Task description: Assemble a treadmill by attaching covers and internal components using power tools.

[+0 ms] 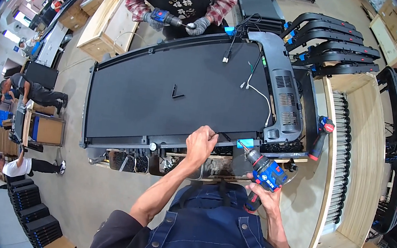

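A treadmill deck with a black belt [143, 86] lies across in front of me, its grey motor cover [285, 93] at the right end. My right hand [269, 197] grips a blue and black cordless drill [268, 174]. The drill's bit points at a blue wrapped piece [245, 143] on the near rail; whether it touches cannot be made out. Over the near side rail [175, 144] is my left hand [201, 144], its fingers curled together and what they hold hidden. A small black L-shaped part [177, 92] rests on the belt.
Across the deck a gloved co-worker holds another drill [166, 17]. A red and blue power tool [323, 135] lies right of the motor cover. Loose white cables [258, 89] and a black power cord [241, 28] lie around the cover. Wooden crates [351, 184] and stacked black frames [339, 47] stand right.
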Available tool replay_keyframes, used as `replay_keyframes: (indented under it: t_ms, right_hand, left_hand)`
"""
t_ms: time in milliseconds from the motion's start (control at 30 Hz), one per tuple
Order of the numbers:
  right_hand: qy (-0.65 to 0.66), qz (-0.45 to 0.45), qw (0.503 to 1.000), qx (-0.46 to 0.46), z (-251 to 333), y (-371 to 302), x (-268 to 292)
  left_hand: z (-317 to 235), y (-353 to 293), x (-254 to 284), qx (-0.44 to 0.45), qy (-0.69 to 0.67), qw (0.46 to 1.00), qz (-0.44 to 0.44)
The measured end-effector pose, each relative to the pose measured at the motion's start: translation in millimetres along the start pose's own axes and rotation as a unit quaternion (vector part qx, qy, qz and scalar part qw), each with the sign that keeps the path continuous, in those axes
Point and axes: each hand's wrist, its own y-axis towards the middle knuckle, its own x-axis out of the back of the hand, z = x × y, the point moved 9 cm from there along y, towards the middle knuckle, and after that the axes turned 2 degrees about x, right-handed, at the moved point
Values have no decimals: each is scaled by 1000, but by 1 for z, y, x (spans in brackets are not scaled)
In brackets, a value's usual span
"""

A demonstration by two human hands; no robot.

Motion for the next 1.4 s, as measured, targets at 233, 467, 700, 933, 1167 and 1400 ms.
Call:
replay_keyframes:
  t_ms: [233, 467, 700, 933, 1167, 1400]
  right_hand:
    - [-111, 10, 994, -4, 15, 13, 8]
    - [-280, 86, 956, 26, 47, 44, 3]
    - [-537, 155, 829, 32, 75, 92, -33]
    - [-592, 209, 778, -24, 78, 127, -54]
    - [-611, 219, 760, -45, 77, 132, -69]
    - [-652, 250, 714, -60, 75, 139, -81]
  left_hand:
    - [-50, 0, -10, -336, 101, 936, -35]
    - [-55, 24, -20, -391, 37, 920, 14]
    - [-42, 35, -33, -366, 57, 927, 55]
    - [-35, 37, -35, -334, 45, 941, 41]
    - [-34, 39, -35, -334, 38, 941, 33]
    - [-32, 39, -34, -335, 29, 941, 31]
